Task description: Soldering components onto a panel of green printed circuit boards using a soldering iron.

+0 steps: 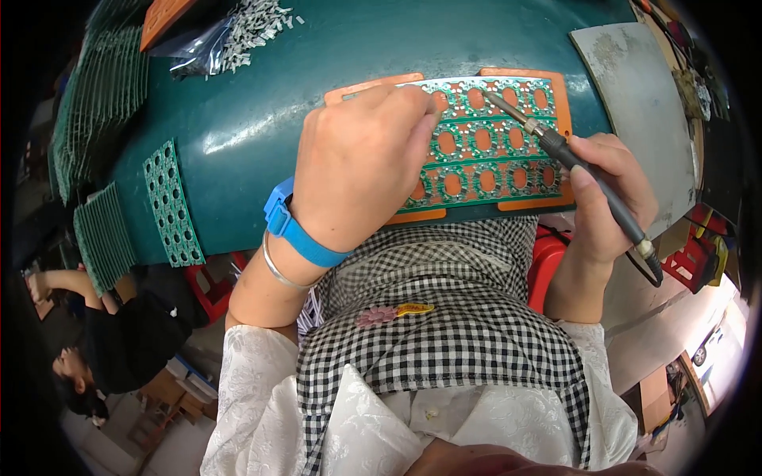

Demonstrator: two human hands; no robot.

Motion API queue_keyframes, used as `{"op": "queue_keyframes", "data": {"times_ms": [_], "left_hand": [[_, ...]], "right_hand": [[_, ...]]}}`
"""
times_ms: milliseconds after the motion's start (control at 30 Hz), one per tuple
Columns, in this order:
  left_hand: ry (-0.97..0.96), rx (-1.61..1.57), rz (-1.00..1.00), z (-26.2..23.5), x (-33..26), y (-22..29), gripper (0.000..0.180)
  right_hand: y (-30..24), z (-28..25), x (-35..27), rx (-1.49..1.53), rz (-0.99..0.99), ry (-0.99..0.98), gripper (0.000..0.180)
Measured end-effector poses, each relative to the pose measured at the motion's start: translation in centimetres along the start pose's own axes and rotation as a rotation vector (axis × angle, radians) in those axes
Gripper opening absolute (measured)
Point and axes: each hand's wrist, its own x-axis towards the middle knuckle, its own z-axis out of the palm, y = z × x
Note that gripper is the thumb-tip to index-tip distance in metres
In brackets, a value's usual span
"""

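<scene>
A green circuit board panel with rows of ring-shaped boards lies in an orange fixture at the table's near edge. My right hand grips the grey handle of a soldering iron from the right. The iron's metal tip points up and left, over the panel's far row. My left hand is closed above the panel's left part, thumb and fingers pressed together near the far row. Its back hides the fingertips and anything between them, along with that side of the panel. A blue wrist strap circles my left wrist.
Small whitish parts spill from a clear plastic bag on the green table. Another board panel lies at left, beside upright stacks of panels. A grey sheet lies at right. A person in dark clothes is farther left.
</scene>
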Motion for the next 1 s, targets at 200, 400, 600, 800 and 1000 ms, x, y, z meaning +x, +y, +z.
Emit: {"op": "queue_keyframes", "data": {"times_ms": [200,400,600,800,1000], "left_hand": [[-0.046,0.041,0.005,0.6,0.1,0.1,0.008],[-0.026,0.001,0.066,1.9,0.2,-0.5,0.008],[-0.145,0.046,-0.007,1.5,0.6,0.1,0.005],[-0.080,-0.021,0.091,1.8,0.7,-0.4,0.006],[-0.051,-0.098,-0.045,-0.1,0.9,1.0,0.006]], "right_hand": [[0.2,0.0,0.1,-0.003,0.011,-0.066,0.026],[0.6,0.2,-0.2,-0.001,0.036,-0.116,0.026],[0.3,0.5,-0.2,-0.020,0.026,-0.112,0.025],[-0.5,0.3,-0.1,-0.115,0.000,-0.134,0.023],[0.2,-1.0,-0.6,0.087,0.082,0.075,0.023]]}}
